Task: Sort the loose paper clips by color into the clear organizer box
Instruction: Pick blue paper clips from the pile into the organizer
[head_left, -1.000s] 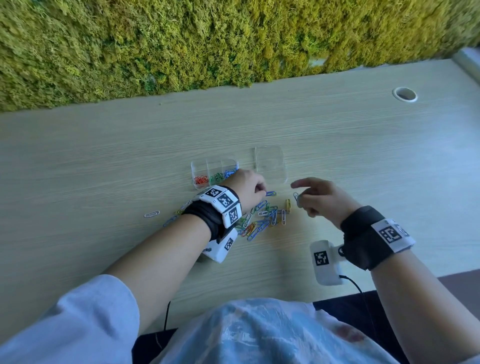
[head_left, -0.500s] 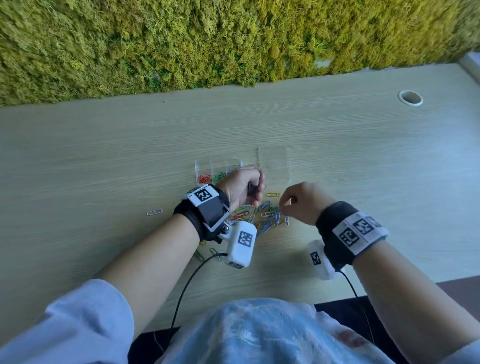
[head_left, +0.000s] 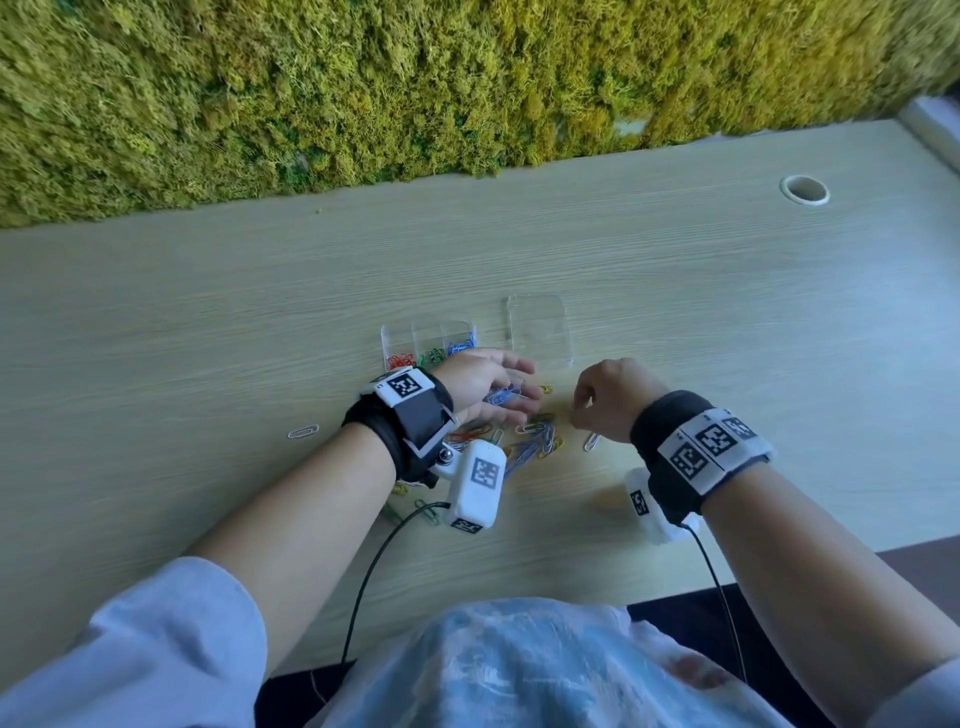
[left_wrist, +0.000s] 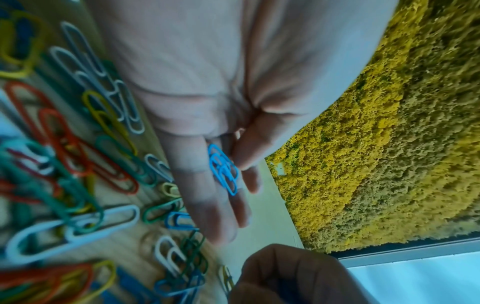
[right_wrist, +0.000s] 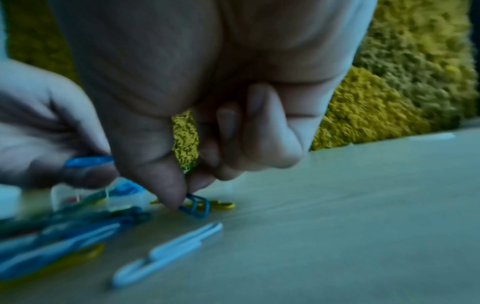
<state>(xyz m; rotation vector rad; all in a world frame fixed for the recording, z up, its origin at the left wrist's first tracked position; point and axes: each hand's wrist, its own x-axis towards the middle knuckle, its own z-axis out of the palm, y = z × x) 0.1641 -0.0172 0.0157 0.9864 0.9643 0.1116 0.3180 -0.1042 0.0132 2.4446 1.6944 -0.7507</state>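
Loosely outstretched, left hand (head_left: 483, 385) thumb-pinning blue clips (left_wrist: 223, 169), right hand (head_left: 615, 397) curled, pinching single clip (right_wrist: 198, 207).

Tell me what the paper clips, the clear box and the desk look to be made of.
Paper clips: bent wire with a smooth coloured coat, likely plastic over metal; the colours are even and faintly glossy.
Box: clear hard plastic, probably; the desk shows through its walls.
Desk: pale wood-grain top, matte; whether solid wood or laminate cannot be told.
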